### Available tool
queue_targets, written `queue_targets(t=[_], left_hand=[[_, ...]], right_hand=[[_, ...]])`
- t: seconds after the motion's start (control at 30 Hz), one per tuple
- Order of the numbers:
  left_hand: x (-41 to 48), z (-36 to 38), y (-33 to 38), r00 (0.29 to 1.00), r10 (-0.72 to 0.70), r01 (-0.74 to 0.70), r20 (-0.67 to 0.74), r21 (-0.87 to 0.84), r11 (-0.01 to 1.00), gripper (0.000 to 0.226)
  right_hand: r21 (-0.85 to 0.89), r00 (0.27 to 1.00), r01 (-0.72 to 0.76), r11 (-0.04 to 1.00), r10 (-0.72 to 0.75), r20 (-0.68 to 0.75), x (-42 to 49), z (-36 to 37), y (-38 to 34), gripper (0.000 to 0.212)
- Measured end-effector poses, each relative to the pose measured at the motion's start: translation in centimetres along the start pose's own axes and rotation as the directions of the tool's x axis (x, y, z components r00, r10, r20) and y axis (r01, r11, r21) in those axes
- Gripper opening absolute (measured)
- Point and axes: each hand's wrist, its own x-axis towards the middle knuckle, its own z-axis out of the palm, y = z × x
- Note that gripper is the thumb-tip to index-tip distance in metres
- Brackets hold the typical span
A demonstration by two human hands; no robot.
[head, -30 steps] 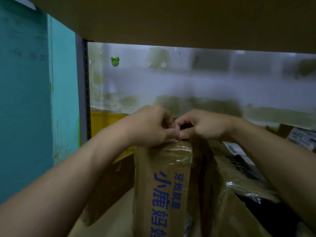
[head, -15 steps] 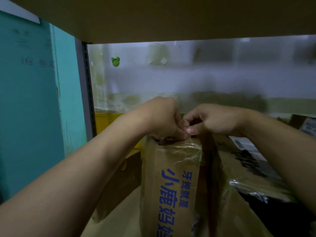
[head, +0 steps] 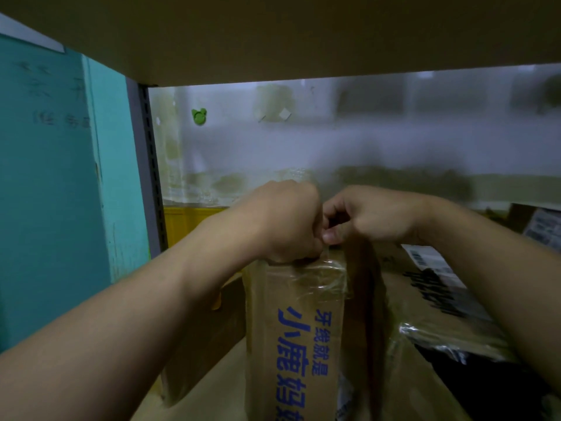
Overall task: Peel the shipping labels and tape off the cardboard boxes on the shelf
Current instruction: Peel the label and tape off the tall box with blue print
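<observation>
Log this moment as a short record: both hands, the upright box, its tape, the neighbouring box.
left hand: curled, gripping upright box at its top edge
right hand: pinches clear tape beside the left hand
clear tape: wrinkled over the box top, not yet peeled
neighbouring box: lies to the right, white label on it

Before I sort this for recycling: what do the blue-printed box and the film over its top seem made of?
Blue-printed box: brown cardboard, matte, with creased edges; corrugation isn't visible. Film: likely clear plastic tape, glossy, wrinkled, catching highlights.
</observation>
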Motion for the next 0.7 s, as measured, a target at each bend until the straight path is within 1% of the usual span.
queue_targets(t=[0.07, 0.2, 0.3, 0.37, 0.47, 0.57, 0.63, 0.7], left_hand=[[-0.08, -0.21, 0.17, 1.000, 0.021, -0.021, 0.007, 0.025, 0.999, 0.019], [0.06, -0.64, 0.40, 1.000, 0.022, -0.023, 0.008, 0.061, 0.998, 0.019], [0.34, -0.66, 0.77, 1.000, 0.026, -0.027, 0.011, 0.100, 0.995, 0.015], [0.35, -0.61, 0.94, 1.000, 0.024, -0.026, 0.015, 0.109, 0.994, 0.018], [0.16, -0.60, 1.03, 1.000, 0.002, -0.005, 0.028, 0.134, 0.991, 0.016], [0.03, -0.35, 0.90, 0.998, -0.035, 0.026, 0.051, 0.169, 0.985, 0.028], [-0.24, -0.22, 0.86, 0.996, -0.062, 0.051, 0.059, 0.174, 0.983, 0.034], [-0.49, -0.23, 0.81, 0.995, -0.077, 0.065, 0.064, 0.173, 0.983, 0.036]], right_hand=[[-0.024, 1.000, 0.007, 1.000, -0.006, 0.010, -0.02, -0.02, -0.09, 0.009], [-0.055, 1.000, -0.013, 0.998, 0.015, 0.021, 0.03, -0.37, -0.39, 0.019], [-0.034, 0.999, -0.024, 0.999, 0.025, 0.031, 0.08, -0.43, -0.26, 0.011], [-0.043, 0.998, -0.042, 0.998, 0.043, 0.038, 0.26, -0.26, -0.22, 0.005], [-0.064, 0.998, -0.042, 0.997, 0.044, 0.044, 0.43, -0.15, -0.34, 0.008], [-0.075, 0.999, -0.003, 0.997, 0.006, 0.038, 0.53, 0.02, -0.54, 0.018], [-0.079, 1.000, 0.021, 0.997, -0.019, 0.022, 0.59, 0.23, -0.64, 0.020], [-0.090, 0.999, 0.036, 0.995, -0.035, 0.003, 0.60, 0.37, -0.82, 0.020]])
